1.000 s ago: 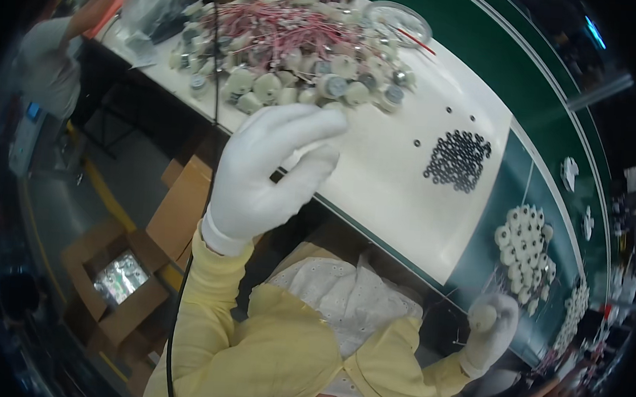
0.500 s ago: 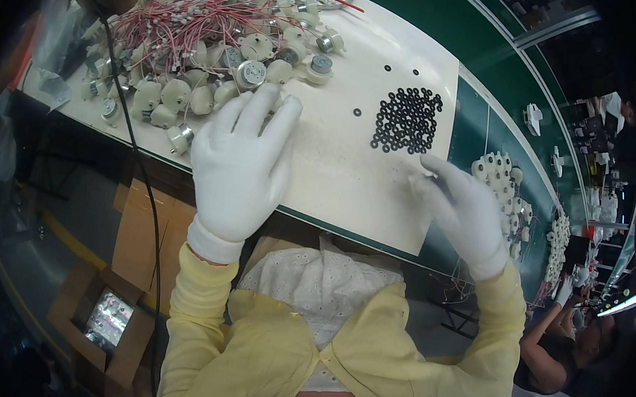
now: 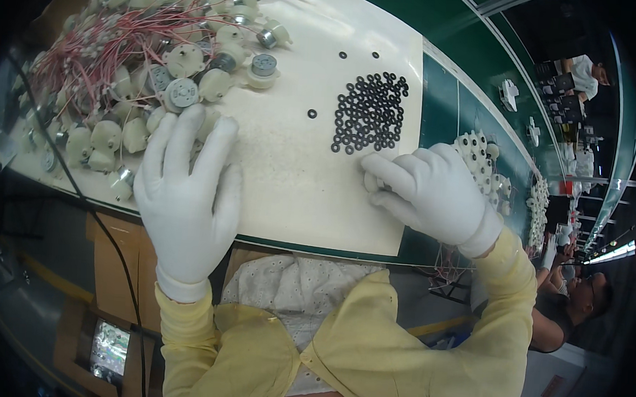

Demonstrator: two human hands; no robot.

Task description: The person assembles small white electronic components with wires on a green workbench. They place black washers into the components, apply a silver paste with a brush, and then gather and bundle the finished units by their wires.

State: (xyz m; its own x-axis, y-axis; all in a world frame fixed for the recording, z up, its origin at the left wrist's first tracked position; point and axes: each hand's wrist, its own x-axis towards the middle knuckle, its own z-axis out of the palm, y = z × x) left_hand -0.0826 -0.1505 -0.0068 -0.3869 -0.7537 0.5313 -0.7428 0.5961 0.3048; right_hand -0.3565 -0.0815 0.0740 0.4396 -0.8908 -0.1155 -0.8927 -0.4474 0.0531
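My left hand [image 3: 190,198], in a white glove, is open at the near edge of a heap of small motors. Its fingers are slightly spread, and the fingertips overlap a round motor [image 3: 181,94] with a silver face. My right hand [image 3: 435,191], gloved in white too, hovers just on the near side of a cluster of black rings [image 3: 370,113]. Its thumb and fingers are curled together in a pinch; whatever is between them cannot be made out. A lone black ring [image 3: 312,114] lies left of the cluster, and two more lie beyond it.
Pink wires [image 3: 117,30] tangle over the motors at the left of the white work sheet [image 3: 296,197]. More white parts with black rings [image 3: 474,153] stand on the green bench at right. A black cable [image 3: 108,233] hangs at left; a co-worker [image 3: 570,308] sits far right.
The view has shifted, sliding the scene leftward. My right hand's fingers have curled together beside the ring cluster. My left hand stays by the motors with its fingers spread.
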